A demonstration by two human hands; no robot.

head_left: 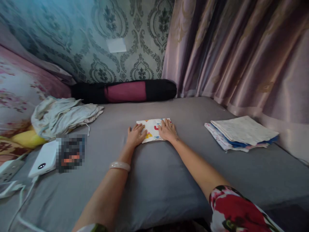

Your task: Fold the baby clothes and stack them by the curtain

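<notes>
A small folded white cloth point(152, 129) with red, yellow and blue prints lies flat on the grey sheet point(154, 174). On its left end rests my left hand point(137, 133), fingers stretched out. My right hand point(167, 130) lies flat over the right part of the same cloth, its fingers extended toward the far edge. Neither hand grips the cloth; both press on it from above. Parts of the cloth's two ends are hidden under my hands.
Folded cloths point(243, 130) are stacked at the right. To the left are a crumpled pale cloth point(65, 114), a white power bank point(45, 159) with a cable, a blurred-out item point(71, 153) and a power strip point(11, 169). A black and maroon long bag point(125, 91) lies along the wall.
</notes>
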